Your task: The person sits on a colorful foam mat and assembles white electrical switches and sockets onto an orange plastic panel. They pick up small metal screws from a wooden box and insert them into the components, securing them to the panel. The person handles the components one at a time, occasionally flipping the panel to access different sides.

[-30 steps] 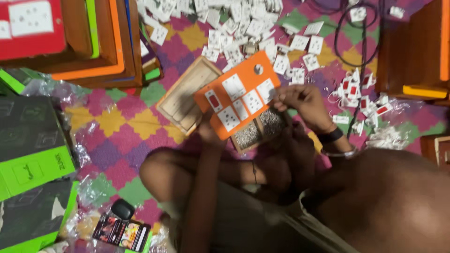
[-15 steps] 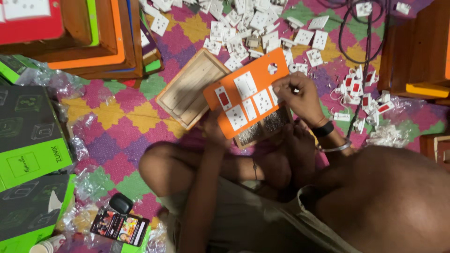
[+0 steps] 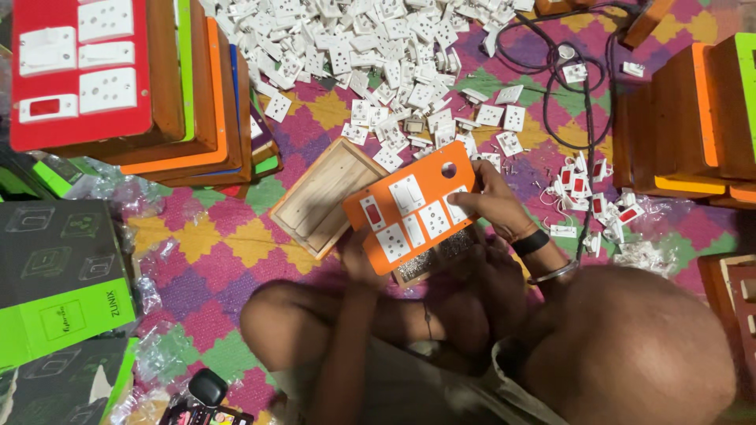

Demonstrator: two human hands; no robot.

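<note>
Floor mat (image 3: 236,244), patchwork colours, with a heap of loose white sockets (image 3: 362,47) at 12 o'clock. We hold the orange switch plate (image 3: 413,216) tilted over our lap, centre frame. Right hand (image 3: 492,206) is closed on its 3 o'clock edge, thumb across the face. Left hand (image 3: 358,260) sits under the 7 o'clock corner; we cannot tell its grip. Open wooden box (image 3: 323,205) lies just beside at 9 o'clock. Risk: the tilted plate slips from the edge grip, and any fitted modules not seated could pop loose into the heap.
</note>
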